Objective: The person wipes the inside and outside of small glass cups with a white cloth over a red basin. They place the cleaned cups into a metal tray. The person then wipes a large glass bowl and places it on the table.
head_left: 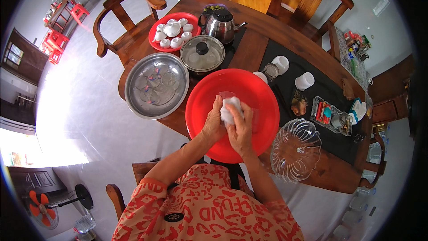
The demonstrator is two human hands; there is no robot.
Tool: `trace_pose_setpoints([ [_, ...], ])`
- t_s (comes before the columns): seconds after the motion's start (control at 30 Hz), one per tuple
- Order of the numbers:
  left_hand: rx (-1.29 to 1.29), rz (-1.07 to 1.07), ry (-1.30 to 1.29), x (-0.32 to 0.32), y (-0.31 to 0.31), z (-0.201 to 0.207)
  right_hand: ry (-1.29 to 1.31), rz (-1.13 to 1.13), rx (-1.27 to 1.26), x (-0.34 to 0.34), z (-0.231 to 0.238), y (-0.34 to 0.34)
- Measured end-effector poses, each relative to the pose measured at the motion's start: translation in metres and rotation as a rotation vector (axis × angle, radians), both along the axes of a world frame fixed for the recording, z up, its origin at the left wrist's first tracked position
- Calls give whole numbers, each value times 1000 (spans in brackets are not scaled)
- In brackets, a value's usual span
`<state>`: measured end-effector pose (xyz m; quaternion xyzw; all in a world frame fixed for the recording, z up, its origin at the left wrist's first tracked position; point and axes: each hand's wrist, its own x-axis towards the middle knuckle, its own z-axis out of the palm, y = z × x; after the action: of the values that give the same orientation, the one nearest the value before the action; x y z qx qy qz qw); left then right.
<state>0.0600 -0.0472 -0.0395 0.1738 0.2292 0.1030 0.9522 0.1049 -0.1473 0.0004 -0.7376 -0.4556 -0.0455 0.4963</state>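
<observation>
Left hand (214, 123): clamped on the left side of a white cloth (230, 110), thumb up along it; well inside the basin's rim as seen from above.
Right hand (241, 130): clamped on the same cloth from the right, fingers bent over the top; close against the left hand.
White cloth: bunched between both hands, above the middle of the red basin (264, 102); cannot tell what, if anything, is wrapped inside.
Red basin: wide and round, with open room to the right of the hands and along the far wall; near rim appearing to reach past the edge of the table (257, 47).
Left of basin: tight; steel bowl (133, 73) with clear round pieces (156, 85) inside, rim out over the table's near-left edge.
Far-left side: crowded; lidded pot (201, 63) near the basin's rim, kettle (219, 29) behind, red plate (193, 18) of white cups toward the far-left edge.
Right of basin: clear glass bowl (296, 149) just beside the rim and close to the near edge.
Farther right: black mat (329, 145) with two white cups (292, 73) standing apart, bare patches between; glass tray (317, 107) near the right end.
</observation>
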Motion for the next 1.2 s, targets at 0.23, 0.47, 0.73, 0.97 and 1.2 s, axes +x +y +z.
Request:
trace_pose_setpoints([
  [0.23, 43, -176, -16, -8, 1, 19, 340, 82, 103, 28, 12, 5],
  [0.47, 511, -185, -70, -14, 4, 1, -86, 23, -58, -5, 4, 4],
  [0.73, 156, -269, 124, -19, 9, 6, 709, 71, 119, 40, -8, 25],
  [0.97, 259, 1, 164, -18, 8, 0, 861, 8, 137, 7, 2, 8],
  [1.2, 505, -7, 215, -18, -6, 32, 847, -50, 214, 11, -4, 13],
])
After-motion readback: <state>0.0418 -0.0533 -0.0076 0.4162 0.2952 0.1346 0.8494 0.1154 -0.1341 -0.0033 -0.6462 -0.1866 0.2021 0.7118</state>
